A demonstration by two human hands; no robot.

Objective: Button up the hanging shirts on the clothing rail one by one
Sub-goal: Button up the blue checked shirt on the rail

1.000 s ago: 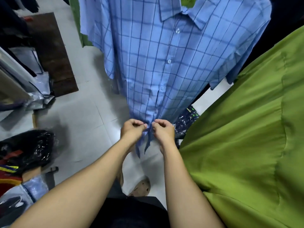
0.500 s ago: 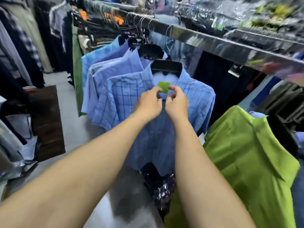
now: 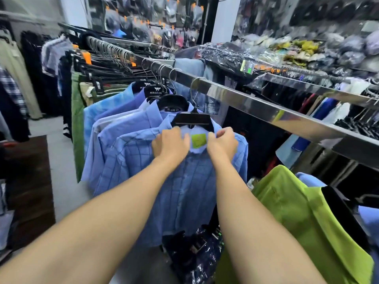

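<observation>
Left hand (image 3: pixel 170 144): fingers curled over the left side of the collar (image 3: pixel 165 127), holding it, back of hand toward me. Thumb lies next to the label (image 3: pixel 198 140).

Right hand (image 3: pixel 222 144): fingertips bunched together, pinching the right side of the collar just under the end of the hanger (image 3: pixel 192 120). Hands are apart, with the yellow-green label showing between them inside the neck.

Garment: blue checked shirt (image 3: pixel 184 191), hanging front toward me on the black hanger. The hanger's metal hook sits over the shiny rail (image 3: pixel 256 105). The shirt body drops between my forearms. Its front is too blurred to tell whether the buttons are done up.

Neighbours on the rail: to the left, a packed row of other blue shirts (image 3: pixel 123 124) on black hangers, touching the checked one. To the right, apart from it and lower in view, a bright green shirt (image 3: pixel 303 222).

Below the shirt hem: a dark plastic-wrapped bundle (image 3: pixel 194 255). Far left on the floor: a dark brown mat (image 3: pixel 26 191).
</observation>
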